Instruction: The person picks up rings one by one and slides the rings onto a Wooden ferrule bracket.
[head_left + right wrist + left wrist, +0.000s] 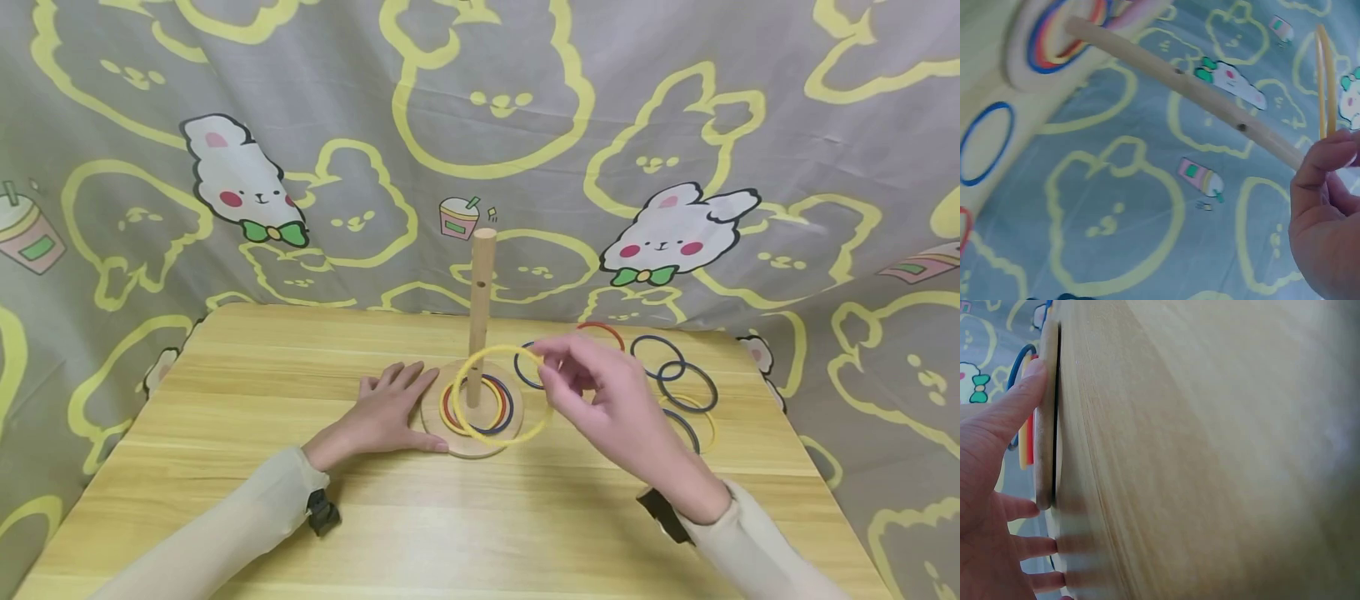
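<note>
A wooden peg (482,317) stands upright on a round wooden base (433,404). Around the foot of the peg lie a blue ring (511,404), a red ring and a yellow ring. My left hand (378,417) rests at the left of the base, fingers spread and straight; its thumb touches the base's rim (1046,431). Between thumb and fingertips, my right hand (611,404) pinches another yellow ring (455,393), raised off the table. In the head view this ring crosses in front of the peg; the right wrist view shows it edge-on above my fingers, near the peg's upper part.
Loose rings lie on the table right of the base: several blue ones, including one blue ring (701,409), a red ring (602,325) partly hidden, and a yellow ring (715,429). A patterned cloth (337,83) hangs behind the wooden table (450,533) and along its sides.
</note>
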The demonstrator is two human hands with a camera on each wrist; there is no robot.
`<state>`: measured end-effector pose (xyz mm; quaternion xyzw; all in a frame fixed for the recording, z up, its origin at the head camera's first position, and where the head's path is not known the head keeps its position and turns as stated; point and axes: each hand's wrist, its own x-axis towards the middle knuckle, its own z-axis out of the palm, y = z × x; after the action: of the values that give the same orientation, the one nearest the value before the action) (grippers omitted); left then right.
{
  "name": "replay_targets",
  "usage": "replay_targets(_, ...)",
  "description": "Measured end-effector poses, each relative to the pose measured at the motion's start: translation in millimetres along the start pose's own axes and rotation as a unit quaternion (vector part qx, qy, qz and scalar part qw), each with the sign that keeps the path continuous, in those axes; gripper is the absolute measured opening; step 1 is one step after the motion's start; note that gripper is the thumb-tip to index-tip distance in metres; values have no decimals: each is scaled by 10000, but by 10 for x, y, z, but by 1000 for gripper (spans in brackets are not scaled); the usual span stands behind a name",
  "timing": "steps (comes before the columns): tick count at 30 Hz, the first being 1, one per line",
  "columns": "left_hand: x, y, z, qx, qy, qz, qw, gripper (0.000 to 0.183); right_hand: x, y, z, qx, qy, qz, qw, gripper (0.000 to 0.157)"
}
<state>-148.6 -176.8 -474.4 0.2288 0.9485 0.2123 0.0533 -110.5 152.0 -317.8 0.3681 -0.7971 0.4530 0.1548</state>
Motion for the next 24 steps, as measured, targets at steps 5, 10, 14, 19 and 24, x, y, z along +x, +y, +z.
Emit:
replay_targets(5, 25, -85, 86, 2, 59, -46, 10000, 131, 247, -132, 0, 680, 500, -37, 9964, 26)
replay_targets(10, 32, -119, 114, -32, 151, 3, 9999, 133, 506, -229, -3, 1522, 960, 314, 9832, 21)
replay_targets(14, 19, -87, 76, -33, 107, 12, 9999, 131, 674, -264, 10, 1909, 1214, 566, 9724, 21)
replay_targets(19, 5, -44, 43, 7, 43, -15, 10000, 127, 791, -233, 62, 2020, 1277, 813, 9676, 22)
replay_targets(24, 6, -54, 47, 24, 39, -17, 10000, 128, 795, -110, 140, 2073, 1118, 1113, 9655, 20)
